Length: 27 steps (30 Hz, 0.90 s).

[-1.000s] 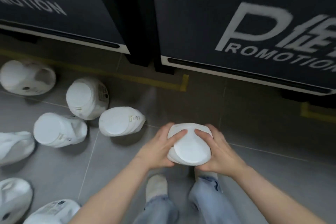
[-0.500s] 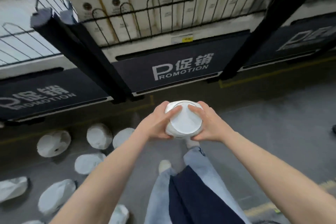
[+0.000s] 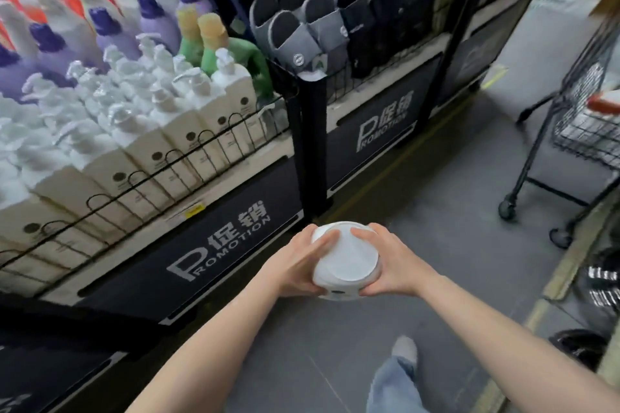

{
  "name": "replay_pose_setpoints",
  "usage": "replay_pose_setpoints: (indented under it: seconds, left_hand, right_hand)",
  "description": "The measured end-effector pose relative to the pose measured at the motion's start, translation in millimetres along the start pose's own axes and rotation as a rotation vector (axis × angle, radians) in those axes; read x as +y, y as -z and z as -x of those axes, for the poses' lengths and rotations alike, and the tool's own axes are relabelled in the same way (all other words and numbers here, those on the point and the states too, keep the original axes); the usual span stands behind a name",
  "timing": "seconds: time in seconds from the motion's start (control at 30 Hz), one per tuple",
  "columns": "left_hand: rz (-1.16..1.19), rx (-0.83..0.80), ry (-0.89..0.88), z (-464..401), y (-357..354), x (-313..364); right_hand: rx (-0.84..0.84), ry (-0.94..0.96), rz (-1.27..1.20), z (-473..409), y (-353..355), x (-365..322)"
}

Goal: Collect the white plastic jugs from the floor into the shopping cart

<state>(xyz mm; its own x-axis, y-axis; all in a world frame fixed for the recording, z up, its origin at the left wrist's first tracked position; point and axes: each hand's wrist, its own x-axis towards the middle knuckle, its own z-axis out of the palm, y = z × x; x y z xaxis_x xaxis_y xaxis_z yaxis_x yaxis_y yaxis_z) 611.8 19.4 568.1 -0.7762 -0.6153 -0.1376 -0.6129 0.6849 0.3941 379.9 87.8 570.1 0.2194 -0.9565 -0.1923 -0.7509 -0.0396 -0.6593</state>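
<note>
I hold one white plastic jug (image 3: 345, 265) in front of me at waist height, its round base facing the camera. My left hand (image 3: 302, 263) grips its left side and my right hand (image 3: 391, 265) grips its right side, fingers curled over the top edge. The black wire shopping cart (image 3: 580, 131) stands at the right edge of the view, on castors, a couple of steps away from the jug. The jugs on the floor are out of view.
A black promotion display (image 3: 218, 245) runs along the left, stocked with pump bottles (image 3: 188, 117) behind a wire rail. A second bin (image 3: 379, 124) holds grey slippers (image 3: 302, 40). Grey tiled floor (image 3: 436, 329) lies ahead, with yellow floor lines. My foot (image 3: 404, 350) shows below.
I have stood up and turned right with the jug in both hands. The floor jugs have left the view and the shopping cart has come into view on the right.
</note>
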Motion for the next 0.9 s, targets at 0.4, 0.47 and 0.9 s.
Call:
replay_pose_setpoints:
  seconds: [0.4, 0.47, 0.9]
  left_hand:
    - [0.193, -0.028, -0.184, -273.1, 26.1, 138.7]
    - [0.204, -0.06, -0.219, -313.4, 28.0, 153.8]
    - [0.142, -0.257, -0.457, -605.1, 61.6, 184.2]
  right_hand:
    - [0.178, -0.188, -0.029, 37.7, 225.4, 168.3]
    - [0.218, -0.232, -0.029, 42.0, 248.8, 190.3]
    - [0.381, -0.516, -0.05, -22.9, 401.9, 331.1]
